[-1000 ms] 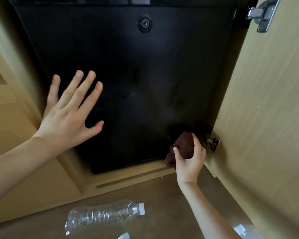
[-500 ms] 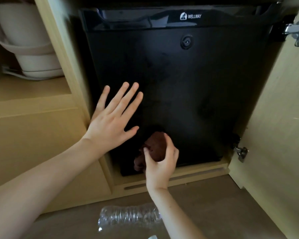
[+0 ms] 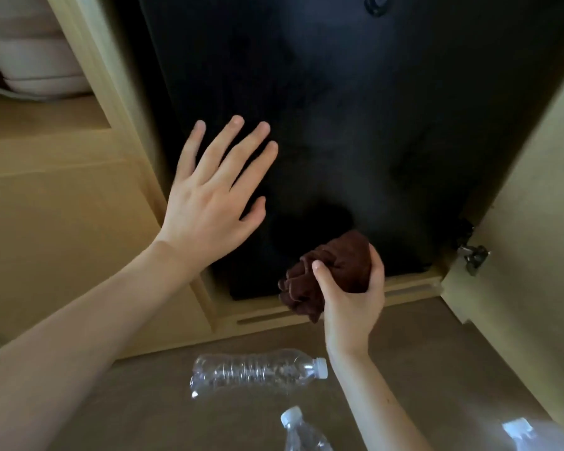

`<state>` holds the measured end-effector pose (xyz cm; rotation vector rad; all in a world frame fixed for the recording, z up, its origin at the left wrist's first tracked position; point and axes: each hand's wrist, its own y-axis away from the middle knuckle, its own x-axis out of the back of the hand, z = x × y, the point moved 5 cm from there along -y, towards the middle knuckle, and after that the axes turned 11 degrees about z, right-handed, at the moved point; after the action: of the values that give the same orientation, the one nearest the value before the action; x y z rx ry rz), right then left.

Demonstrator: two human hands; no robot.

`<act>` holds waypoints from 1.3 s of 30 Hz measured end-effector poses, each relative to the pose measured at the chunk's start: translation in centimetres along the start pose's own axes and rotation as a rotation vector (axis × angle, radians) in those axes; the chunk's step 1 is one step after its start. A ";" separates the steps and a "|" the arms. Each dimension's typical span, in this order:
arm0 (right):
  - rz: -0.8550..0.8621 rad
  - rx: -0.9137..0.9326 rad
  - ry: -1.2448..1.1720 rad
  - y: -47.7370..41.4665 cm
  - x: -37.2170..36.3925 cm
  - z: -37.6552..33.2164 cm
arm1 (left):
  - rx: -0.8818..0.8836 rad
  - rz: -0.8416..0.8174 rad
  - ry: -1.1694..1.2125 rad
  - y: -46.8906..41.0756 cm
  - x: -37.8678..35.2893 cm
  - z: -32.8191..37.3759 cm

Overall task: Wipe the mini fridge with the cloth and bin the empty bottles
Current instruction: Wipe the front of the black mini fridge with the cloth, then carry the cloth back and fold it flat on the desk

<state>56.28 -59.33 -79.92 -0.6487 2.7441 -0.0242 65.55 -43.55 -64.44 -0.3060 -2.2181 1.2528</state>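
Observation:
The black mini fridge (image 3: 355,125) stands shut inside a light wooden cabinet. My left hand (image 3: 215,196) is spread flat, fingers apart, at the fridge door's lower left edge. My right hand (image 3: 352,288) grips a bunched dark brown cloth (image 3: 326,275) near the bottom of the door. An empty clear bottle (image 3: 254,372) with a white cap lies on its side on the floor below. A second bottle (image 3: 303,431) pokes in at the bottom edge, and a third bottle (image 3: 528,434) shows at the bottom right.
The open cabinet door (image 3: 534,222) stands at the right, with a metal hinge (image 3: 474,257) at its lower corner. On the shelf at upper left sits a white appliance (image 3: 36,53). The brown floor (image 3: 144,402) runs along the front.
The view has tilted down, so the fridge's top is out of frame and more bottles show. The cloth in my right hand has shifted to the right along the door's bottom. My left hand stays spread.

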 end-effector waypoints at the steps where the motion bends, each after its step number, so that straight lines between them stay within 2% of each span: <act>1: -0.003 -0.019 0.001 0.6 0.3 -0.2 | 0.028 0.006 0.032 0.4 0.2 0.4; 5: -0.030 -0.111 0.014 3.0 1.6 -1.9 | 0.215 -0.063 0.181 2.4 2.1 3.0; 8: -0.048 -0.114 0.134 4.6 2.7 -4.6 | 0.327 -0.146 0.278 3.5 4.6 5.0; 16: -0.088 -0.172 0.360 6.8 4.1 -17.1 | 0.429 -0.420 0.320 0.8 14.7 3.9; 21: -0.173 -0.258 0.420 7.2 2.4 -30.6 | 0.538 -0.578 0.285 -8.5 22.6 -0.9; 28: -0.424 -0.220 0.577 6.7 -2.3 -56.4 | 0.756 -0.701 0.302 -28.2 35.7 -9.3; 34: -0.595 -0.017 0.614 4.8 -5.5 -75.3 | 0.733 -0.664 0.314 -42.9 45.4 -15.7; 39: -0.645 0.063 0.595 3.8 -7.2 -85.4 | 0.701 -0.633 0.338 -50.3 50.5 -18.5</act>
<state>34.11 -57.55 2.93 -1.7048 2.8911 -0.5220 39.05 -34.32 3.68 0.4020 -1.3142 1.3749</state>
